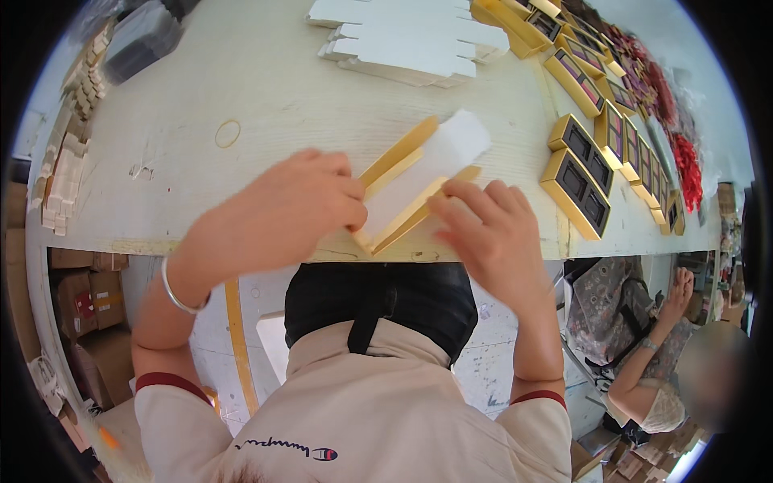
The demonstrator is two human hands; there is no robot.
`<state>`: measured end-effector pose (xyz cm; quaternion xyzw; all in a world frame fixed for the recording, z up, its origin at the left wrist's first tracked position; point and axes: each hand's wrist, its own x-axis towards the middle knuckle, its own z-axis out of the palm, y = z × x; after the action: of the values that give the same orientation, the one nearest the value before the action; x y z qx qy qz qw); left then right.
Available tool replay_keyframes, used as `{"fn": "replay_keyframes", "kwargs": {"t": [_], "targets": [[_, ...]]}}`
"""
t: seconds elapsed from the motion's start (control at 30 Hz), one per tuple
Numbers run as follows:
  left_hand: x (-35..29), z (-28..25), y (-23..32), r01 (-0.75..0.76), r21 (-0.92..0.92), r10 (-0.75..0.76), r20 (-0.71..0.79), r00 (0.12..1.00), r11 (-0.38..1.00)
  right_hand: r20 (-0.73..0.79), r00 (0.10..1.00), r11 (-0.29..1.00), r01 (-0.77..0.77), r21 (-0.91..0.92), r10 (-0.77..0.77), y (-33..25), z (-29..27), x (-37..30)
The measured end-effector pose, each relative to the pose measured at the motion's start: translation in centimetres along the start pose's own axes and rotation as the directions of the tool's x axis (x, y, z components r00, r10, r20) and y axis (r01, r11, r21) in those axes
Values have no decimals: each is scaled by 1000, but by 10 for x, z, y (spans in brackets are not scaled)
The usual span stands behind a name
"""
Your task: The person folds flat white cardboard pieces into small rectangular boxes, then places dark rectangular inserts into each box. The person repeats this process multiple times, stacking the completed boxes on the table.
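A part-folded carton [398,196], white inside with gold side walls, lies slanted on the table near its front edge. Its far end is a white flap that sticks out flat toward the back right. My left hand [302,201] is closed on the carton's left gold wall at the near corner, with the thumb and fingers pressed together. At the opposite side, my right hand [489,225] pinches the right gold wall between thumb and index finger, its other fingers curled. Slight motion blur softens the right fingertips.
Flat white cartons [403,40] lie stacked at the back. Gold boxes with black inserts [576,189] stand to the right, beside several filled ones. Small cream pieces [64,177] line the left edge, near a rubber band [228,134]. Another person [656,386] sits at right.
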<state>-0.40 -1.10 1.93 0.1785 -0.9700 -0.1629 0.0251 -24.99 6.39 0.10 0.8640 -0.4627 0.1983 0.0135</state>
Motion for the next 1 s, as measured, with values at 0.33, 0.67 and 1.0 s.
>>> {"fn": "replay_keyframes", "kwargs": {"t": [0.33,0.67,1.0], "targets": [[2,18,36,170,-167,-214,-299,930,971,-51,969,776,-161,610,242,-29,16,2],[1,28,10,33,-51,-48,-335,941,998,-147,989,982,1,189,27,11,-10,-25],[7,2,-5,-38,325,141,-300,943,945,22,991,883,110,457,-135,3,17,-10]]}}
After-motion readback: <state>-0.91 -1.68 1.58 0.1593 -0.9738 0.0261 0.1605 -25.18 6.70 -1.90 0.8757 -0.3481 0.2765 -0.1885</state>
